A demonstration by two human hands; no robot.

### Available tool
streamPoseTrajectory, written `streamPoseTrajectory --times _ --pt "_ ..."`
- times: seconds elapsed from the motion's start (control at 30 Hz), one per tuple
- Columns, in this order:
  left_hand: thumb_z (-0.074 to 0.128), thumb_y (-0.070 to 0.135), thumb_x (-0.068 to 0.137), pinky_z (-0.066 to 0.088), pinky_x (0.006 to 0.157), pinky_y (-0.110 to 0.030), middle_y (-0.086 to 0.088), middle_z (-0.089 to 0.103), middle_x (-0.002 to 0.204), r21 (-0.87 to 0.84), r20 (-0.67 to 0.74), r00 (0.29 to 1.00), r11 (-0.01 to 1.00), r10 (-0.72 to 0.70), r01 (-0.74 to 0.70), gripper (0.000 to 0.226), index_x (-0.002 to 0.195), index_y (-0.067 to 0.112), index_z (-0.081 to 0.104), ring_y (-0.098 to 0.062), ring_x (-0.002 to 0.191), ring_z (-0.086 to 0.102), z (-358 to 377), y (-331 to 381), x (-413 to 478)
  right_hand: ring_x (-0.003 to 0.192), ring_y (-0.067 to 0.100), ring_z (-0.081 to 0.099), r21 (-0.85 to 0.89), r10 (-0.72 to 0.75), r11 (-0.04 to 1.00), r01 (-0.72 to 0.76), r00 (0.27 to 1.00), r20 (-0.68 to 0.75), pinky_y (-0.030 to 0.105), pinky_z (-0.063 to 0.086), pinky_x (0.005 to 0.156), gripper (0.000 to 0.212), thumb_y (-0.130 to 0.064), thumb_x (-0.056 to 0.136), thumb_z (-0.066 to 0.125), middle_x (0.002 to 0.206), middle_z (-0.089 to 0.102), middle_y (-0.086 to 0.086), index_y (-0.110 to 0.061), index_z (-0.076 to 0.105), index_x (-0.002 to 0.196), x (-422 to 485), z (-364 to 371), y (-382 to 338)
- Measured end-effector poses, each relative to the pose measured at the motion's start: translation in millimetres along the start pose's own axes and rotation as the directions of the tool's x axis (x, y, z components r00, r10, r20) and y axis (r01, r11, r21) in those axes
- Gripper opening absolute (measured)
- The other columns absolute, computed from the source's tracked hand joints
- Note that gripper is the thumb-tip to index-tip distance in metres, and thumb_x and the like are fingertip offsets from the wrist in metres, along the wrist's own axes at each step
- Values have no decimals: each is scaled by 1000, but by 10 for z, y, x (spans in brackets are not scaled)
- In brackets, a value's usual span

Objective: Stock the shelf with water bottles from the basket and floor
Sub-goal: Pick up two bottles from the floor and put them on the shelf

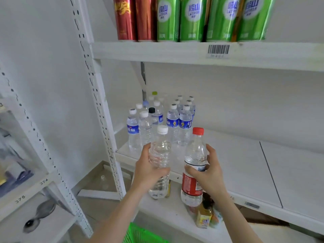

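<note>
White metal shelf [228, 155] across the middle, front edge running down to the right, mostly bare to the right of the bottle cluster. Upper shelf [157, 51] above it, carrying red cans [135, 20] and green cans [210, 18], with a barcode label [218, 50] on its lip. Cluster of small water bottles [157, 123] standing upright at the left rear of the middle shelf, most white-capped, one black-capped, several with blue labels. Perforated upright post [98, 109] just left of the cluster. Green basket [140, 234] low, below the shelf edge, only a corner in view. Left hand [149, 169] wrapped around an unlabelled clear bottle [160, 155] with white cap, held upright over the shelf's front edge, just in front of the cluster. Right hand [208, 174] clamped on a red-capped bottle [193, 165] with red label, upright, just right of the clear one, not touching it. Yellow drink bottle [204, 216] beneath the shelf edge, under the right hand.
</note>
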State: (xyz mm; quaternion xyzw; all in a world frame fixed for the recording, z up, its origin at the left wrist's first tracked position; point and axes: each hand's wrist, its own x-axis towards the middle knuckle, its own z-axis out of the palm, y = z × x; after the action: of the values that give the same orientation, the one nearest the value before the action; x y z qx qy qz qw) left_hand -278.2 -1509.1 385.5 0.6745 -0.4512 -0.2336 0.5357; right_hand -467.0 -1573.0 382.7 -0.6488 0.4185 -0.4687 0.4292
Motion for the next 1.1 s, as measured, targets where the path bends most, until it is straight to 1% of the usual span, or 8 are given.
streamPoseTrajectory --times 0.07,0.17,0.33,0.47,0.53,0.77,0.97,1.1 --pt "88 20 57 55 85 -28 17 67 104 -15 17 1000 1000 20 -20 87 128 37 42 5 88 65 -60 -60 241 83 -7 65 -11 3 1000 -3 1000 -22 9 49 58 79 -8 69 83 100 65 -17 -49 38 121 164 158 -4" --pt "89 17 57 50 80 -14 19 66 107 -31 78 995 998 64 -61 87 128 35 42 11 91 62 -111 -151 606 84 -6 65 -26 13 1000 -15 998 -60 13 49 63 82 -10 69 84 100 65 -16 -59 35 113 388 378 36" --pt "91 18 56 50 78 -11 18 66 106 -49 162 983 996 83 -76 89 128 36 42 10 89 64 -70 -257 1112 86 -3 66 -38 37 998 -41 993 -109 16 49 67 81 -11 68 85 103 65 -16 -45 38 125 717 595 93" --pt "89 13 60 42 67 2 26 59 99 -71 196 975 993 102 -90 86 121 41 36 25 83 55 42 -303 1395 89 6 68 -46 57 997 -63 991 -123 25 52 72 83 -12 67 85 106 65 -15 -44 37 127 966 638 172" --pt "90 13 59 43 67 1 25 61 100 -71 206 973 993 107 -94 86 120 42 38 23 86 56 133 -353 1508 91 8 68 -47 64 996 -70 990 -124 28 54 75 84 -11 67 85 109 65 -14 -45 36 125 1088 633 230" --pt "89 8 60 41 69 2 25 58 99 -88 180 981 995 72 -57 88 123 38 36 21 87 55 431 -459 1712 91 5 67 -70 58 995 -66 992 -112 19 54 66 84 -3 67 83 113 63 -10 -52 35 116 1437 592 468" --pt "84 2 62 41 70 0 17 60 102 -75 150 988 997 30 -19 87 121 41 35 2 94 61 554 -622 1843 96 10 65 -76 62 994 -72 990 -126 36 57 81 87 -2 65 84 117 57 -19 -43 36 126 1625 587 691" --pt "84 6 62 42 75 -1 14 62 111 -66 157 987 998 30 -19 88 128 38 36 10 97 58 558 -715 1885 97 6 63 -75 63 995 -71 993 -97 33 55 82 87 -4 66 85 113 58 -25 -36 36 130 1703 598 782"
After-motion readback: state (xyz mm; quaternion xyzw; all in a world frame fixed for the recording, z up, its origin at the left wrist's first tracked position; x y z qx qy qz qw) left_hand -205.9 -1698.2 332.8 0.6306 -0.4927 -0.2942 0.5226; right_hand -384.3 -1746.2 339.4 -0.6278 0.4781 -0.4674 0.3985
